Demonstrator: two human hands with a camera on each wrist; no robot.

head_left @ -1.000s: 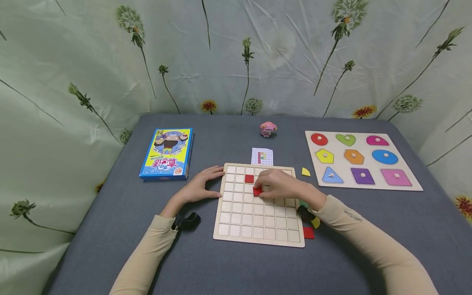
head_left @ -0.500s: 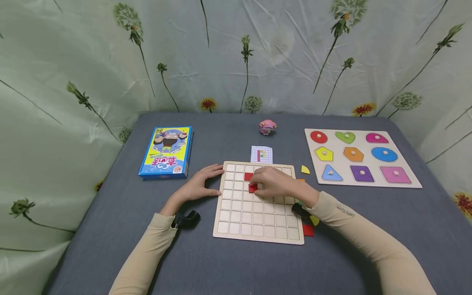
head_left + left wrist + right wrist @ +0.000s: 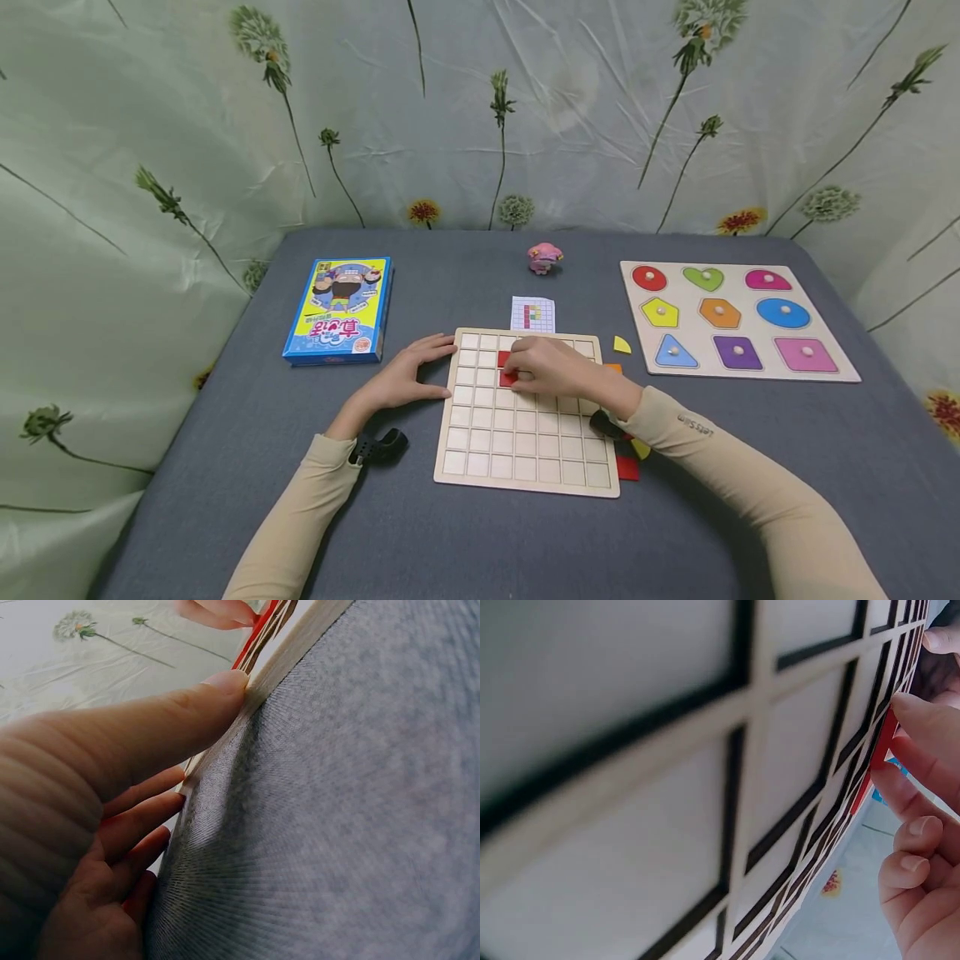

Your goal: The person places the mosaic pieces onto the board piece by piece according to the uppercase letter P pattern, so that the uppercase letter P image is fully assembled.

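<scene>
Right hand point(image 3: 551, 368) fingers point(image 3: 922, 731) pinch a red square tile point(image 3: 508, 377) over the wooden grid board point(image 3: 525, 454), beside a seated red tile. Left hand point(image 3: 401, 379), fingers spread flat, braces the board's edge on the bench point(image 3: 450, 542), likely against sliding.

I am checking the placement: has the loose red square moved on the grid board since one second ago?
Yes. The red square moved left and up the grid board, now directly below the other red piece.

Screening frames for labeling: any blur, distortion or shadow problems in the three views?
Head view: sharp, evenly lit, wide-angle bowing at the edges, soft shadow under the right hand. Left wrist view: left hand close, dim and soft. Right wrist view: grid board badly blurred up close; red tile seen edge-on.
</scene>
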